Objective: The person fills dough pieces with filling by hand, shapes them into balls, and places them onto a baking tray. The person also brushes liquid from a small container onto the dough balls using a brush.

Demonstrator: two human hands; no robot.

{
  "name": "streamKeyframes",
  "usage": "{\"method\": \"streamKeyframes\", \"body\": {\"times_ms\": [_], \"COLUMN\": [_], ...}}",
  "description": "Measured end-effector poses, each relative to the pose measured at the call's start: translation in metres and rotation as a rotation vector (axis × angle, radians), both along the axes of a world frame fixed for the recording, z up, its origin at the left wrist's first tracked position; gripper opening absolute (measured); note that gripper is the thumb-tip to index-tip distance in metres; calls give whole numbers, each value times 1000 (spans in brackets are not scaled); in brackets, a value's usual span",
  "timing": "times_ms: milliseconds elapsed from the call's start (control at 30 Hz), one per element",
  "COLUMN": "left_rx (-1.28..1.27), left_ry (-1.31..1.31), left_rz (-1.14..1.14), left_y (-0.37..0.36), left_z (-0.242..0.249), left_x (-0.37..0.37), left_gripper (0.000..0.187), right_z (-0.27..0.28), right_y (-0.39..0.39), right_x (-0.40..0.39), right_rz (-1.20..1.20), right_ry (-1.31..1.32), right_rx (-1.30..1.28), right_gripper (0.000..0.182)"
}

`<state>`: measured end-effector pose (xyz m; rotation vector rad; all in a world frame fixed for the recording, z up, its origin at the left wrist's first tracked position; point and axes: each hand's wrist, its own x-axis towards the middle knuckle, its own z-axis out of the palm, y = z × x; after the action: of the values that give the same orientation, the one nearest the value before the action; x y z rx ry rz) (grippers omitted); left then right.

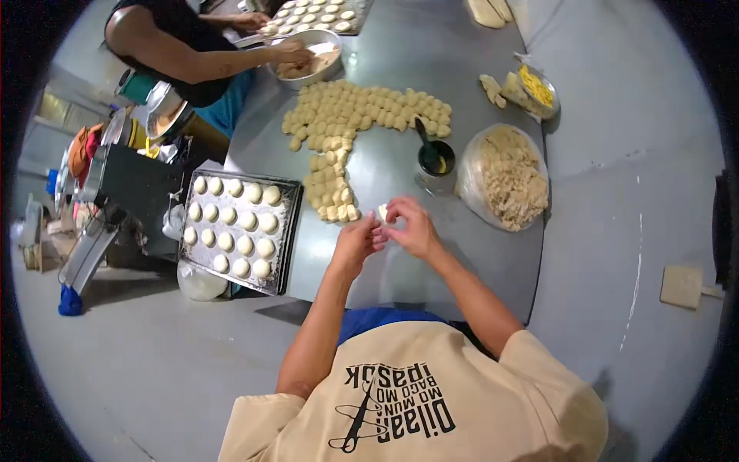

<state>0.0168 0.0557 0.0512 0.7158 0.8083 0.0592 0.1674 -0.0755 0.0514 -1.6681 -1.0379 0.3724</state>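
Left hand [359, 240]: curled; I can't tell whether it grips.
Right hand [413, 229]: fingertips at a dough piece [382, 211], toward the bench's [375, 171] front edge; pinch unclear to me.
Baking tray [292, 223]: dough balls [225, 242] in rows, left edge.
Dough mass [516, 181]: right edge.

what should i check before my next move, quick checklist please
1. Dough piece within reach: ok, at the fingertips of the right-hand grip.
2. Dough piece pinched firmly: cannot tell, fingers hide the contact.
3. Left-hand grip empty: cannot tell, its fingers are curled.
4. Crumbly mixture available: ok, a large mound fills the plastic-lined container on the right.
5. Dark cup upright: ok, with a utensil standing in it.
6. Co-worker's hand out of the way: ok, over at the metal bowl.
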Motion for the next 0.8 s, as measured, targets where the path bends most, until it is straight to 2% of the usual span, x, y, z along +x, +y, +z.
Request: {"method": "streamKeyframes", "body": {"times_ms": [33,67,100,200,300,400,433,533,567,667,733,800], "left_rx": [-30,38,105,267,401,176,229,214,217,237,294,299], "left_ry": [-123,-119,-118,-122,-95,-105,-86,2,32,18,5,0], "left_rz": [-39,-36,-36,-113,-215,-188,-226,-469,-472,-374,-336,-302], "left_y": [-7,-17,-27,-46,-76,-112,-124,-134,-138,-148,-147,-140], "left_z": [-2,7,24,31,57,59,44,15,11,0,6,4], "left_x": [9,18,28,51,64,75,77,74,73,79,82,83], "left_gripper": [32,32,32,37,34,30,28,28,28,28,29,31], "right_z": [21,30,28,65,48,-3,-17,-32,-32,-28,-64,-65], "right_y": [-13,-28,-43,-66,-96,-129,-139,-179,-194,-225,-253,-273], "right_x": [0,2,7,9,20,28,28,23,28,57,81,104], "right_rz": [37,68,30,-419,-236,-325,-346,-233,-168,-558,-944,-985], "right_ry": [-92,-185,-66,383,815,727,697,831,814,446,38,-232], "right_rx": [85,165,166,104,-18,-42,-59,-99,-44,-329,-352,-474], "right_gripper": [26,28,26,20,24,27,30,31,36,41,50,57]}}
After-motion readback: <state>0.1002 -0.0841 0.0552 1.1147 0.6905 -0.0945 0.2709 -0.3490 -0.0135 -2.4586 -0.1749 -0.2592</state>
